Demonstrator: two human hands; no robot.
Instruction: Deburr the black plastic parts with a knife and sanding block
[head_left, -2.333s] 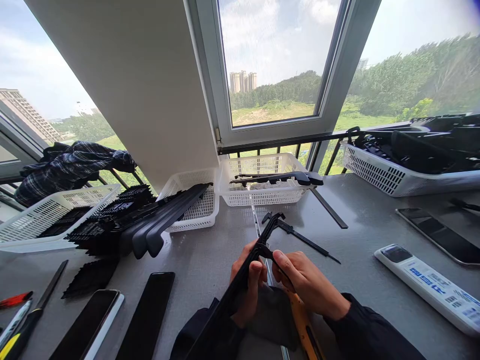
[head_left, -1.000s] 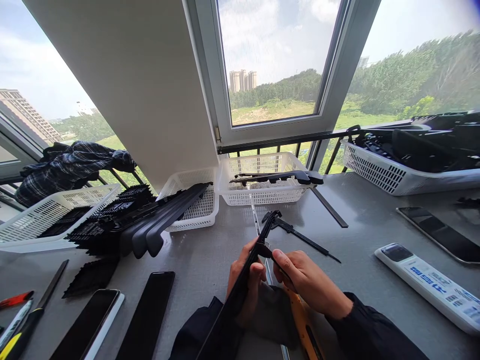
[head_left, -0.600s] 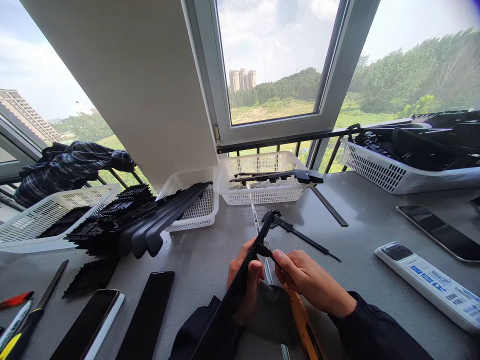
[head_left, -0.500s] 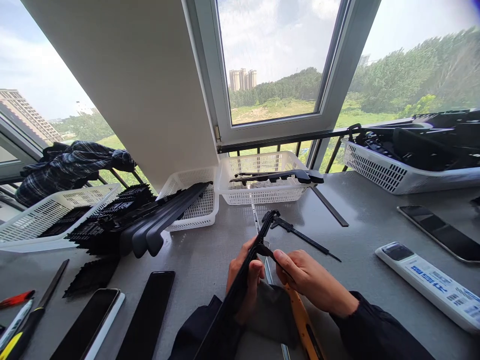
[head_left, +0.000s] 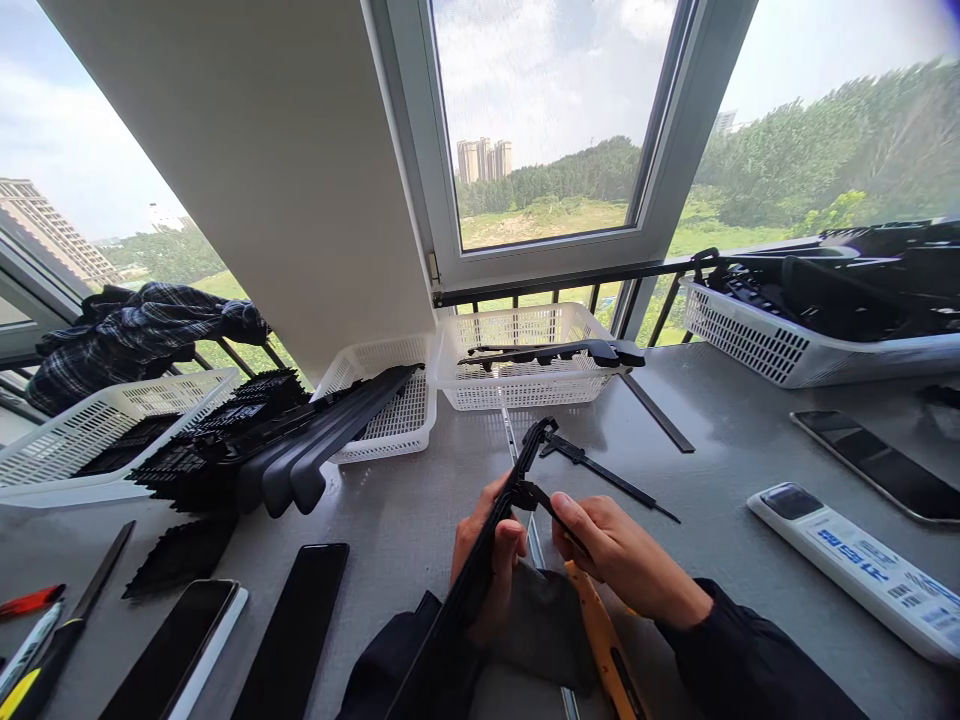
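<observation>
Progress, as judged from where I stand: the work in hand is partway. The long black plastic strip (head_left: 529,455) is up off the grey bench (head_left: 735,460), and a thin black clip-like piece (head_left: 541,500) sits against its upper part. Whether that piece is seated or loose there is too small to tell, so I cannot call this strip finished. Like strips lie across the small white mesh basket (head_left: 401,420) and the middle white mesh basket (head_left: 525,385). More black parts fill the white basket at far right (head_left: 757,350).

Position of the strip: it runs from the person's lap up and away, and its hooked tip stands just short of the middle basket. It hangs above a dark cloth (head_left: 544,625) and an orange-handled tool (head_left: 596,630) lying under the wrists.

Left hand (head_left: 484,550): wrapped round the strip at mid-length, thumb on top, fingers (head_left: 506,540) closed firmly on it, wrist low by the dark sleeve.

Right hand (head_left: 611,555): palm down, just right of the strip. Its fingers (head_left: 570,505) are pinched shut on the near end of the clip-like piece, forefinger extended toward the strip.

Also noted: a black caliper-shaped bar (head_left: 607,475) lying beyond the hands, and a white remote control (head_left: 855,570) well to the right
</observation>
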